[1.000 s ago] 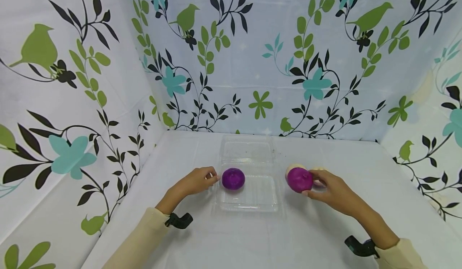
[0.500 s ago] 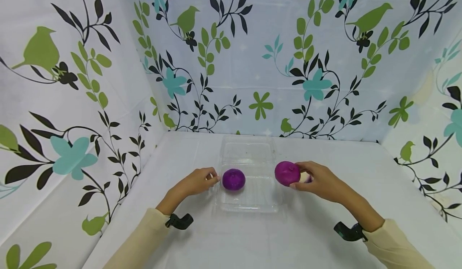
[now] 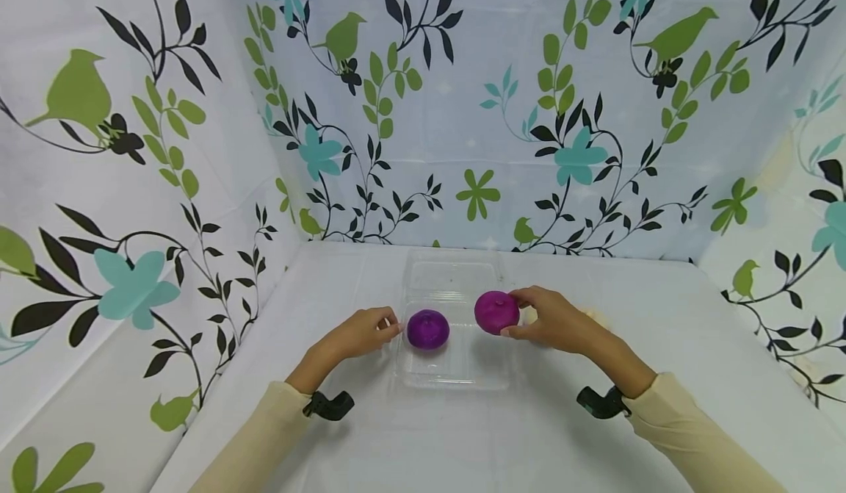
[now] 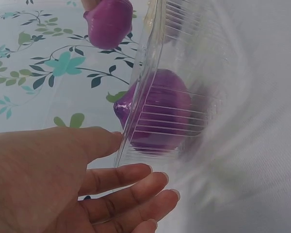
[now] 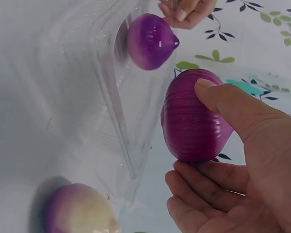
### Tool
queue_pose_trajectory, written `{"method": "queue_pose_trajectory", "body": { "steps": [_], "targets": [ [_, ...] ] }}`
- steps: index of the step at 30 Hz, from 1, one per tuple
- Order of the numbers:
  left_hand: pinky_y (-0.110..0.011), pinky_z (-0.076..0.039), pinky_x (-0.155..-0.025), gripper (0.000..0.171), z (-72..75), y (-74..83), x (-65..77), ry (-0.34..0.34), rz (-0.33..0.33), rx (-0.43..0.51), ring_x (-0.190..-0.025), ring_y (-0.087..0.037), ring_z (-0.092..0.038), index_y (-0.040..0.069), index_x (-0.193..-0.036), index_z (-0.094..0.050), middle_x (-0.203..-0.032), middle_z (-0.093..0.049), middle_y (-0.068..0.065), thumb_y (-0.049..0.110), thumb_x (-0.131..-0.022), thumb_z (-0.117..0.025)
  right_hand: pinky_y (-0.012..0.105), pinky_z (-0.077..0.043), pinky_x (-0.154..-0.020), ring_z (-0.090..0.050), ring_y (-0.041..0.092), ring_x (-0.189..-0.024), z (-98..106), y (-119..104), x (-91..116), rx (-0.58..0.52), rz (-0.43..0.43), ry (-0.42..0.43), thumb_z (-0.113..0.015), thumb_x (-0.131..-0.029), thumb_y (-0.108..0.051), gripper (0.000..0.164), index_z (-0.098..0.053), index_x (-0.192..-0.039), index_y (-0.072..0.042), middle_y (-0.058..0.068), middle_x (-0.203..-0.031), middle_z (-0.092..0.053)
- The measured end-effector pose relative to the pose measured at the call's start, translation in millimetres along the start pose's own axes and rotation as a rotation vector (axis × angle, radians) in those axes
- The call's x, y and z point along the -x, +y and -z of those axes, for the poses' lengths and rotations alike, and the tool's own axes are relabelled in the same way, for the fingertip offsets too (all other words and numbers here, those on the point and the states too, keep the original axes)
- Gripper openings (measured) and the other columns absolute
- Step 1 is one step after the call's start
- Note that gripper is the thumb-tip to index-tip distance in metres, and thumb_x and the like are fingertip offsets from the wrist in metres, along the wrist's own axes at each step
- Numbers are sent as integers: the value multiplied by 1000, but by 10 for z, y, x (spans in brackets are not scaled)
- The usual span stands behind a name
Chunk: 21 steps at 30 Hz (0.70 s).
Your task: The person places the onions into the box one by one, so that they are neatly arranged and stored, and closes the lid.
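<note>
My right hand [image 3: 558, 322] holds a shiny magenta onion [image 3: 496, 312] between thumb and fingers, above the right side of a clear plastic clamshell container [image 3: 456, 385]. A darker purple onion [image 3: 427, 330] sits inside the container at its left; its pointed tip shows in the left wrist view. My left hand [image 3: 360, 331] is at the container's left edge, thumb at the rim and fingers [image 4: 131, 194] along the outer wall, pinching it. The container's lid [image 3: 452, 276] lies folded back, away from me.
Right of the container, partly behind my right hand, are pale things [image 3: 598, 318] on the white table [image 3: 449, 441]; the right wrist view shows one as a cream-and-purple onion [image 5: 80, 208]. Leaf-and-bird printed cloth [image 3: 502, 111] surrounds the back and sides.
My right hand has carried the magenta onion left, from beside the pale things to over the container's right side. The left hand and the purple onion have stayed put.
</note>
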<state>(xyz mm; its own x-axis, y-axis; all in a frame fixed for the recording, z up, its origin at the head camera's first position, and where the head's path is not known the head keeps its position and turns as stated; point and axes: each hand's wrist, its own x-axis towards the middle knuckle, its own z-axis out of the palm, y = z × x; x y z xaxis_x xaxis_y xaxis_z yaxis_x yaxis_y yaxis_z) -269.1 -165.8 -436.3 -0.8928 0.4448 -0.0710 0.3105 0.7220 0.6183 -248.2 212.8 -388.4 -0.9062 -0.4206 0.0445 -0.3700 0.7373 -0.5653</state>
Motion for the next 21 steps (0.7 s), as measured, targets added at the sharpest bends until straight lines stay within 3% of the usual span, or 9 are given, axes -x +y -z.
{"method": "queue_pose_trajectory", "body": {
  "steps": [6,15,21],
  "targets": [
    [-34,-57,-72,22,-6,1,-5,-6,9,10,-79,-15,-68,9,-111,-68,-99,-72,-6,30,-109,-60,46,-61,-91,-61,39,-124,-59,-67,-134,35,-24,-47,-88,-88,-35,71,-60,-140,4,16,-127,-68],
    [-33,-57,-71,23,-3,-10,-10,-11,-4,4,-78,-14,-67,9,-112,-67,-97,-71,-5,30,-109,-59,49,-58,-97,-61,39,-124,-130,-167,-254,24,-80,-98,-88,-88,-35,69,-62,-137,5,15,-124,-69],
    [-33,-57,-72,24,-1,-1,2,-13,6,10,-79,-15,-67,8,-112,-68,-98,-72,-6,31,-109,-60,45,-59,-92,-65,33,-112,-239,-194,-354,54,-69,-111,-90,-86,-32,60,-67,-128,5,12,-114,-72]
  ]
}}
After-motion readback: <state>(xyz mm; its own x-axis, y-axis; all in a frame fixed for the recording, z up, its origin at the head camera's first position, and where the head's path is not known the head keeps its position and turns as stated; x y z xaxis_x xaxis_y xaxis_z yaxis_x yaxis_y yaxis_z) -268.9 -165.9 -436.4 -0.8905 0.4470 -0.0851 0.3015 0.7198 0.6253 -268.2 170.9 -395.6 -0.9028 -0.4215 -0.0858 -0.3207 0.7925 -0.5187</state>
